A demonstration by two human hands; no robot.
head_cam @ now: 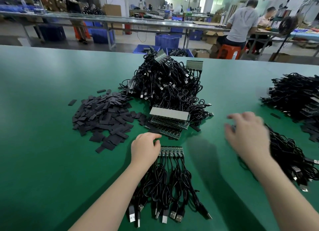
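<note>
The strip of small circuit boards (170, 151) lies flat on the green table (43, 127) right in front of you. Its black cables (165, 184) trail back toward you and end in a row of USB plugs (164, 218) near the table's front edge. Your left hand (145, 148) sits at the left end of that strip with its fingers curled. From this view you cannot tell whether it pinches the strip or only rests beside it.

Your right hand (248, 135) hovers well to the right of the strip. It is blurred, its fingers are spread and loose, and it holds nothing. It is just beside a loose bundle of cables (290, 154).

Just beyond the strip stands a stack of board strips (168, 122), and behind that a tall heap of cabled boards (165, 82). To the left of the stack spreads a pile of flat black sleeves (103, 117). Another pile of cabled boards (296, 96) lies at the far right.
</note>
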